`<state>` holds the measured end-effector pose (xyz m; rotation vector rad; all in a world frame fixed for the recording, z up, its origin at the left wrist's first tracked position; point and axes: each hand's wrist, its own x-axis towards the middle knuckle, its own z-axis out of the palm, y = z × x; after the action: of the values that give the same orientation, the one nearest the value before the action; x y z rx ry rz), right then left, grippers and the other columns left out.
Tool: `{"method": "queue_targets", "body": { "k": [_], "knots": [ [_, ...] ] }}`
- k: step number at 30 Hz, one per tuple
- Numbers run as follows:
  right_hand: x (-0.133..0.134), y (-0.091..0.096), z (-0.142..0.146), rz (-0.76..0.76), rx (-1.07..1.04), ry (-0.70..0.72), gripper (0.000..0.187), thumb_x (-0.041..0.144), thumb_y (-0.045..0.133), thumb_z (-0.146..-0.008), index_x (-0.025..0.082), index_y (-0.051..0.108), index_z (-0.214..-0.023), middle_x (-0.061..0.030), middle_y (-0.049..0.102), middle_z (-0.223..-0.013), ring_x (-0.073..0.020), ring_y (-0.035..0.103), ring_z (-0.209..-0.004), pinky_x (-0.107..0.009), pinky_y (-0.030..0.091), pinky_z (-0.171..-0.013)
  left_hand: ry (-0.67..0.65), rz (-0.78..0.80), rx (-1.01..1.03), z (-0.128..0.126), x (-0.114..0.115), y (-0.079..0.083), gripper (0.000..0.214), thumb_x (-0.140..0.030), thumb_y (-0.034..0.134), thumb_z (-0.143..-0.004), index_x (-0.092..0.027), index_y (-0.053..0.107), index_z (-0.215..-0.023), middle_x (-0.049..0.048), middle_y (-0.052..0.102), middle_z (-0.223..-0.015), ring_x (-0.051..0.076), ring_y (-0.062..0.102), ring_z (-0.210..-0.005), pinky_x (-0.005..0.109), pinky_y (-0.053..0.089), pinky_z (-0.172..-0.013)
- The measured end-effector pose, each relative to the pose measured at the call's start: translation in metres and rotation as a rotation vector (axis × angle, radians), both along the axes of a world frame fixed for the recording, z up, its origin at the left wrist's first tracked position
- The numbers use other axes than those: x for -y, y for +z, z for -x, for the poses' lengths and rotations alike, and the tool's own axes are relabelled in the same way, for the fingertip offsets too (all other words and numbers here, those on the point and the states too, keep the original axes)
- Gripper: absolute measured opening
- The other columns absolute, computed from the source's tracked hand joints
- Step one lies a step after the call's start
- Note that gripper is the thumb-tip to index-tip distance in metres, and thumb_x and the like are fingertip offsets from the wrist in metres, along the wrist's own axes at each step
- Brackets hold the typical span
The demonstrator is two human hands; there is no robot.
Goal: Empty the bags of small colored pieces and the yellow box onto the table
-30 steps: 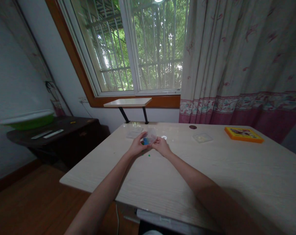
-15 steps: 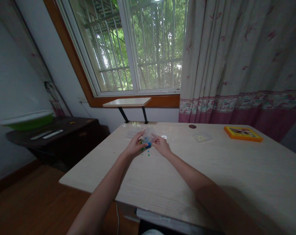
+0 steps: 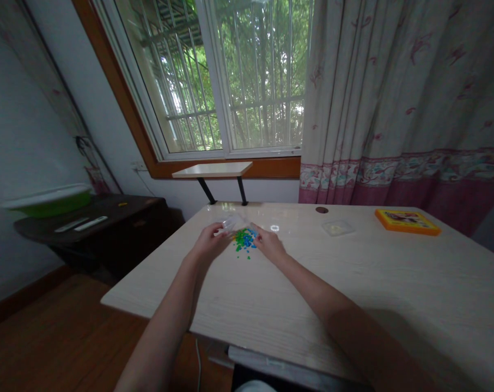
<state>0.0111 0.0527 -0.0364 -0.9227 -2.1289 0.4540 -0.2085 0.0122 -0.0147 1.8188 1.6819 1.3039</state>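
Pieces [image 3: 244, 238] on pale desk [image 3: 267, 305] near barred window [image 3: 267, 81]

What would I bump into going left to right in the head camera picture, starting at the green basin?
Green basin → left hand → small green and blue pieces → right hand → flat clear plastic box → orange-and-yellow case.

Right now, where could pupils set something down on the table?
Pale wood-grain table: bare in front of the flat orange-yellow case, right of the right forearm; also between it and the left forearm, toward the front edge. Crowded: between the left hand and right hand, with small green and blue pieces.
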Motion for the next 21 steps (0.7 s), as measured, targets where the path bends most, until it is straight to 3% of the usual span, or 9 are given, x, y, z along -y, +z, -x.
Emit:
{"method": "queue_targets", "body": {
  "k": [5,9,14,21],
  "knots": [
    [0.006,0.002,0.001,-0.112,0.23,-0.036,0.054,0.017,0.045,-0.08,0.024,0.036,-0.133,-0.0055,0.067,-0.092,-0.0177,0.063,-0.077,-0.022,0.044,-0.071,-0.024,-0.041,-0.076,0.005,0.0,0.0,0.031,-0.031,0.052,-0.074,-0.015,0.064,-0.097,0.007,0.067,-0.09,0.02,0.06,-0.081,0.028,0.047,-0.067],
    [0.008,0.004,0.001,-0.15,0.259,-0.033,0.054,0.016,0.045,-0.081,0.021,0.034,-0.134,-0.0059,0.067,-0.098,-0.017,0.064,-0.08,-0.022,0.045,-0.073,-0.027,-0.057,-0.15,0.004,0.0,0.004,0.029,-0.03,0.052,-0.075,-0.015,0.065,-0.096,0.0061,0.067,-0.094,0.02,0.059,-0.083,0.03,0.046,-0.072],
    [0.002,0.006,0.0,-0.127,0.078,-0.027,0.057,0.016,0.049,-0.079,0.021,0.033,-0.134,-0.0058,0.061,-0.113,-0.0166,0.062,-0.091,-0.025,0.046,-0.081,-0.019,-0.111,-0.101,-0.016,0.0,0.008,0.027,-0.029,0.059,-0.071,-0.014,0.064,-0.093,0.0077,0.066,-0.093,0.021,0.059,-0.088,0.034,0.044,-0.08],
    [-0.007,0.007,-0.001,-0.099,-0.175,0.107,0.05,0.023,0.054,-0.079,0.02,0.042,-0.128,-0.0059,0.06,-0.114,-0.0158,0.059,-0.099,-0.027,0.046,-0.087,-0.143,-0.157,0.165,-0.062,0.003,0.007,0.051,-0.025,0.066,-0.066,-0.02,0.048,-0.114,0.0082,0.06,-0.106,0.019,0.058,-0.092,0.033,0.046,-0.081]
  ]
}}
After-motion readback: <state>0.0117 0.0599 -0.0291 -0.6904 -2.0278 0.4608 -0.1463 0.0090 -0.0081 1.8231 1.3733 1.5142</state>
